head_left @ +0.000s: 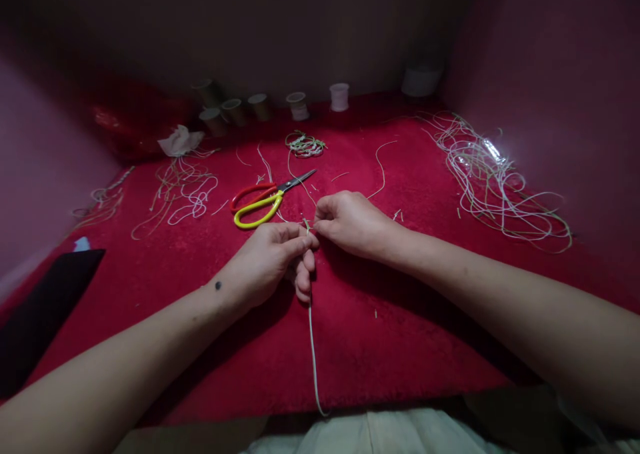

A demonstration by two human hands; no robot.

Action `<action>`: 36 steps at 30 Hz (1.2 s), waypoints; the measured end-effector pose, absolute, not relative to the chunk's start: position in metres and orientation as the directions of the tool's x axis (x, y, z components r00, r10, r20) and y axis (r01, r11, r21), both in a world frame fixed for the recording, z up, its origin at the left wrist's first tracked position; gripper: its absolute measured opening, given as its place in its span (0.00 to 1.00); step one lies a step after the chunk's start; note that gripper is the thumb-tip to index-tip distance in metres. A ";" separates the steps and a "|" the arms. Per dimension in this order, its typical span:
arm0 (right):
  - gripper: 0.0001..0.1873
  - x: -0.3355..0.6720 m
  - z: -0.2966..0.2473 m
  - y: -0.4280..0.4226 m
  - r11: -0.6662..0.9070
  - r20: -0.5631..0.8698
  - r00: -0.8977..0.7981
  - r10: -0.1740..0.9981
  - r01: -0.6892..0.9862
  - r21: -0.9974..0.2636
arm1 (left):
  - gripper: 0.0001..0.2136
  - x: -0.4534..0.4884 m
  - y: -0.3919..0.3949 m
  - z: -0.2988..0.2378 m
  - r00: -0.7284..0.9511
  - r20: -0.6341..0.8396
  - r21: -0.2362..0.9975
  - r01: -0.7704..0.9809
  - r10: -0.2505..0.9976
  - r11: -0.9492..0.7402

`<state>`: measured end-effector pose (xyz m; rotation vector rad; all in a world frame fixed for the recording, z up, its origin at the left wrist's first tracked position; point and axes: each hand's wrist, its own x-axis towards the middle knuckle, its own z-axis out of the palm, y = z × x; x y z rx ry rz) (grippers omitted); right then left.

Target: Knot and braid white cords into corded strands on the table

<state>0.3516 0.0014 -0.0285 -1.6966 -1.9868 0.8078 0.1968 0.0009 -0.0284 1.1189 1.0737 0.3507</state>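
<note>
Near the middle of the red cloth, my left hand (285, 257) pinches a thin pale green cord (313, 354) between thumb and forefinger. The cord hangs from the fingers down to the table's front edge. My right hand (347, 224) is closed in a pinch at the cord's upper end, close to the left fingertips. A small greenish knotted part shows between the two hands; its details are too fine to make out. Just beyond the left hand lie scissors (260, 204) with one red and one yellow handle, blades pointing away to the right.
A braided green and white cord bundle (306, 145) lies behind the scissors. Thread spools (339, 97) line the back. Loose cords (493, 181) tangle at right, with more cords (185, 187) at left by a crumpled white paper (180, 141). A black object (47, 311) sits at the left edge.
</note>
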 end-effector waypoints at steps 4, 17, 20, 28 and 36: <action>0.08 0.348 -0.028 0.001 0.127 -0.064 -0.192 0.979 0.829 -0.544 | 0.11 0.197 0.000 -0.029 0.485 -0.511 0.860 0.279 0.710 0.427; 0.12 0.346 -0.032 0.005 0.133 0.002 -0.148 0.989 0.884 -0.448 | 0.07 0.195 0.000 -0.032 0.486 -0.478 0.878 0.253 0.732 0.406; 0.11 0.348 -0.033 0.003 0.136 0.008 -0.150 0.989 0.874 -0.467 | 0.06 0.194 0.001 -0.034 0.493 -0.473 0.880 0.233 0.730 0.414; 0.08 0.358 -0.034 0.005 0.176 0.008 -0.221 0.975 0.751 -0.636 | 0.06 0.191 0.001 -0.034 0.520 -0.475 0.879 0.233 0.710 0.417; 0.10 0.356 -0.031 -0.001 0.185 0.009 -0.219 0.976 0.801 -0.569 | 0.08 0.194 0.000 -0.029 0.513 -0.494 0.867 0.232 0.702 0.441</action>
